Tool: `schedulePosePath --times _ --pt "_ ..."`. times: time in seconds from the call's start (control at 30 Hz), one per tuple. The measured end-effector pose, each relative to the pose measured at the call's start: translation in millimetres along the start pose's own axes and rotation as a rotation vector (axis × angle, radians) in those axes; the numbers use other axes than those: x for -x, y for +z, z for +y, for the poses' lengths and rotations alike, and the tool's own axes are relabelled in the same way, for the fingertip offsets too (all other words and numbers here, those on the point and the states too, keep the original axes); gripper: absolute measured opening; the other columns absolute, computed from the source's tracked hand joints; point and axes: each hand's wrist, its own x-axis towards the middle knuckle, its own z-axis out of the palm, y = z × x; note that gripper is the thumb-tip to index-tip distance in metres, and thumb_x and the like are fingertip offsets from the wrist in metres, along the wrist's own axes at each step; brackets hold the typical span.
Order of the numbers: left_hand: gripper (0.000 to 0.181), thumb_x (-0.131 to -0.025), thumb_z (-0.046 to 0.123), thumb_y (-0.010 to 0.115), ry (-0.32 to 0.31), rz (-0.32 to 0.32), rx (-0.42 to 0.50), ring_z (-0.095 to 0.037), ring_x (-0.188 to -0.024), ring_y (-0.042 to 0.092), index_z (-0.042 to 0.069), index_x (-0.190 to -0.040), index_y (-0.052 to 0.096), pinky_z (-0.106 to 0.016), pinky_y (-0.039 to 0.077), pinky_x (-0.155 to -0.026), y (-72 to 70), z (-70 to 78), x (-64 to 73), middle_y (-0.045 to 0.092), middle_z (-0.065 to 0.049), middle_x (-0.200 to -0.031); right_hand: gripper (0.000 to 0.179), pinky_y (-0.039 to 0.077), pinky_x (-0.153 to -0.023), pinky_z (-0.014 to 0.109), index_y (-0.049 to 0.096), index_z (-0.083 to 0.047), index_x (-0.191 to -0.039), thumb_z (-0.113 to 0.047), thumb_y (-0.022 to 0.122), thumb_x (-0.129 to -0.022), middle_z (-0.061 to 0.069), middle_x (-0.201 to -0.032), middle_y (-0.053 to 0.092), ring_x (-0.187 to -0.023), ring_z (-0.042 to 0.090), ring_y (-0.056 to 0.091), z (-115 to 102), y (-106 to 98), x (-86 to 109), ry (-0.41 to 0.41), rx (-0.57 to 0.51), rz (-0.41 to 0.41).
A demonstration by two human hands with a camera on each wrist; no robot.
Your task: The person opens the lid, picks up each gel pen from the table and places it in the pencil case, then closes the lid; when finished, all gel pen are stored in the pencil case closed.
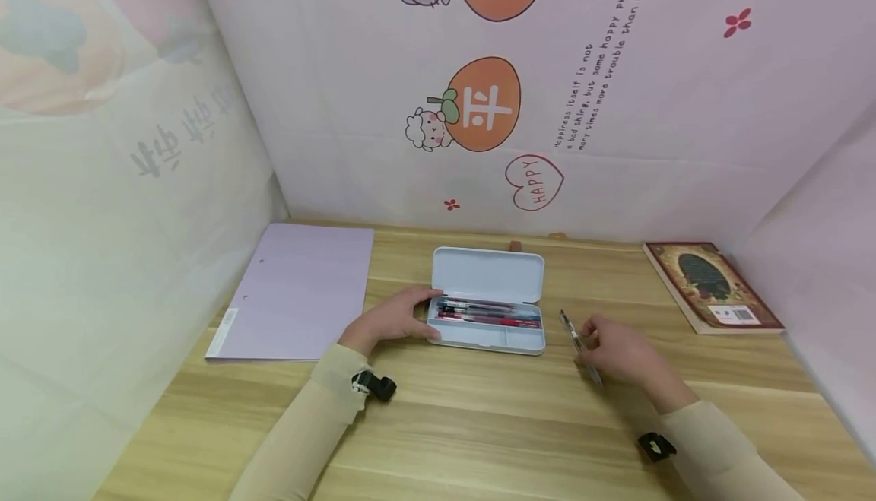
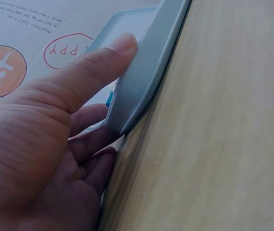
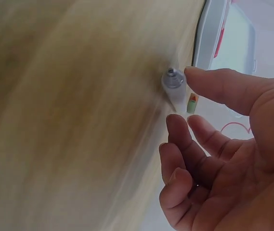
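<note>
A pale blue pencil case [image 1: 489, 273] lies with its lid up on the wooden table; several pens [image 1: 479, 309], some red, fill its long far compartment. My left hand [image 1: 393, 318] grips the case's left end, thumb on the near wall in the left wrist view and fingers around the far corner. To the right of the case, a slim clear-barrelled pen [image 1: 571, 331] slants at the fingertips of my right hand [image 1: 626, 350]. Thumb and fingers pinch it in the right wrist view, where its metallic end [image 3: 172, 77] faces the camera. Whether it touches the table is unclear.
A lilac folder or pad [image 1: 308, 288] lies at the left. At the far right is a book [image 1: 712, 288] with a brown, patterned cover. Printed cloth walls [image 1: 369, 121] enclose the table at the back and both sides.
</note>
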Motion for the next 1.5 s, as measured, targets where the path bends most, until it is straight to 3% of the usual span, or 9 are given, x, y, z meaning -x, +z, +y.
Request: schedulePosePath --times 0.33,0.87,1.2,1.37,1.5 --pt "0.093 -0.073 0.053 0.082 -0.003 -0.002 0.021 -0.026 -0.143 0.028 0.024 -0.151 0.040 -0.045 0.026 -0.114 0.7 -3.7 0.3 0.033 -0.008 -0.156 0.045 0.049 -0.065 0.038 0.059 -0.002 -0.109 -0.032 0.079 -0.082 0.009 -0.097 0.067 -0.080 0.021 0.059 4.5 3.2 0.1 0.018 0.013 0.018" --pt "0.091 -0.074 0.053 0.082 -0.013 0.010 0.004 -0.026 -0.143 0.028 0.025 -0.151 0.041 -0.046 0.025 -0.115 -0.5 -0.4 1.0 0.033 -0.006 -0.156 0.027 0.047 -0.059 0.034 0.064 0.002 -0.107 -0.016 0.069 -0.087 0.009 -0.092 0.063 -0.075 0.020 0.056 7.2 4.2 1.3 0.010 -0.080 0.055" --pt "0.091 -0.073 0.053 0.083 -0.012 0.007 0.038 -0.025 -0.143 0.027 0.027 -0.150 0.042 -0.046 0.025 -0.114 0.7 -4.1 -0.4 0.032 -0.005 -0.156 0.024 0.048 -0.065 0.035 0.065 0.002 -0.109 -0.017 0.060 -0.094 0.007 -0.093 0.065 -0.080 0.020 0.057 9.8 -4.3 1.6 -0.099 -0.110 0.171" --pt "0.091 -0.073 0.053 0.082 -0.007 0.004 0.031 -0.026 -0.143 0.027 0.026 -0.150 0.042 -0.047 0.025 -0.114 0.8 -3.0 0.1 0.032 -0.006 -0.156 0.025 0.049 -0.069 0.036 0.067 -0.001 -0.113 -0.019 0.060 -0.097 0.006 -0.095 0.067 -0.084 0.020 0.061 2.9 -9.5 0.9 -0.177 -0.068 0.257" --pt "0.090 -0.074 0.053 0.082 -0.008 -0.001 0.028 -0.026 -0.143 0.027 0.027 -0.150 0.042 -0.047 0.025 -0.114 1.1 -2.6 0.1 0.031 -0.006 -0.157 0.026 0.047 -0.066 0.034 0.067 -0.004 -0.114 -0.023 0.062 -0.098 0.003 -0.095 0.066 -0.082 0.018 0.058 -6.5 -12.1 -4.4 -0.208 -0.059 0.252"
